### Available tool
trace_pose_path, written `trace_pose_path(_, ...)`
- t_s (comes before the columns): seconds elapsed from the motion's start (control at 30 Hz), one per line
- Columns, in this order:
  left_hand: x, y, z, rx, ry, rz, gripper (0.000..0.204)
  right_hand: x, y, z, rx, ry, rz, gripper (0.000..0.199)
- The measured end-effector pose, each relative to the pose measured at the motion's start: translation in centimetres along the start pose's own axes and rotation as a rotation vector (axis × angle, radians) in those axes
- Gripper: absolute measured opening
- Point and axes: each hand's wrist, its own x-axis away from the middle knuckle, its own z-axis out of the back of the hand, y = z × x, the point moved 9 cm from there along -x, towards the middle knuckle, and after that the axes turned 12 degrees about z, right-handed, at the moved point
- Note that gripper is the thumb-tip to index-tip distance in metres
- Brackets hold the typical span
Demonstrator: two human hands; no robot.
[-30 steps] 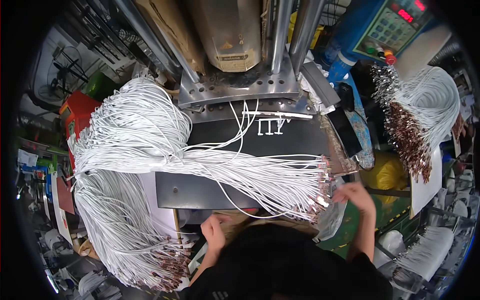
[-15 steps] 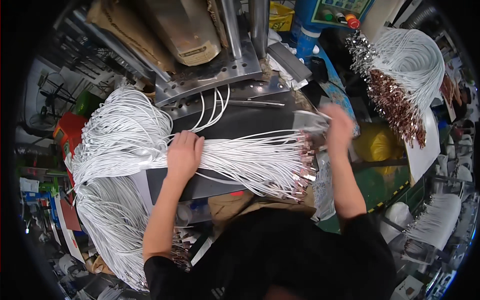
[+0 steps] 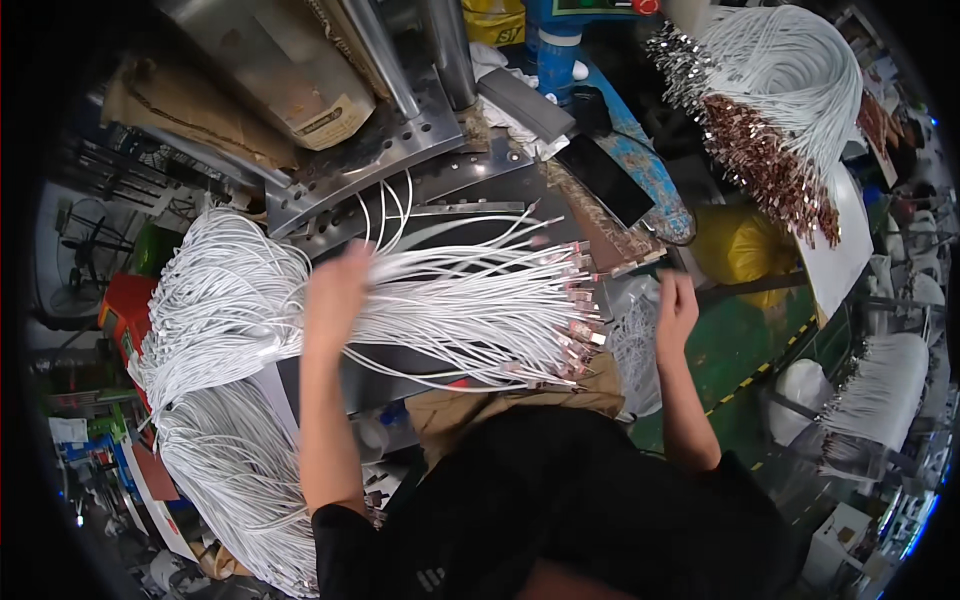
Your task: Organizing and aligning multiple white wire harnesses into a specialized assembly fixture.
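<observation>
A thick bundle of white cables (image 3: 470, 310) lies across the dark work surface, with small metallic and reddish connectors (image 3: 582, 325) at its right ends. My left hand (image 3: 338, 295) is over the left part of the bundle, its fingers smeared by motion. A few strands beside it are blurred and stand apart along the bundle's far side. My right hand (image 3: 677, 310) is off to the right of the connectors, fingers curled together; whatever they may hold is hidden. Close to it hangs a clear plastic bag (image 3: 637, 350).
A metal press (image 3: 370, 170) with upright rods stands at the far left. More white cables (image 3: 225, 290) are heaped on the left. A black phone (image 3: 605, 180) lies beyond the bundle. Coiled cables (image 3: 790, 80) sit at the far right, above a yellow bag (image 3: 745, 250).
My right hand has moved down and away from the connector ends. My left hand has shifted on the bundle. Several strands have spread on the far side. The whole view has turned slightly.
</observation>
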Motion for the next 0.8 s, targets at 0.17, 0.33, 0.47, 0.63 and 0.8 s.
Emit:
trace_pose_path(0.17, 5.9, 9.9, -7.0, -0.409, -0.247, -0.454, 0.048, -2.9, -21.9, -14.1, -0.056, -0.674, 0.753, 0.066)
trace_pose_path(0.33, 2.6, 6.0, -0.7, 0.17, -0.282, -0.218, 0.038, -4.8, -25.2, -20.0, 0.089, -1.204, 0.455, 0.065)
trace_pose_path(0.47, 2.5, 0.7, -0.2, 0.201, -0.128, -0.237, 0.026, -5.8, -29.8, -20.1, 0.438, -0.966, 1.035, 0.048)
trace_pose_path(0.63, 3.5, 2.5, -0.1, 0.058, 0.123, -0.374, 0.021, -1.4, -21.0, -24.3, 0.122, -0.936, 0.995, 0.026)
trace_pose_path(0.8, 1.5, -0.6, 2.3, 0.26, 0.14, -0.036, 0.022, -4.2, -15.5, -22.5, 0.458, -1.235, 0.462, 0.025)
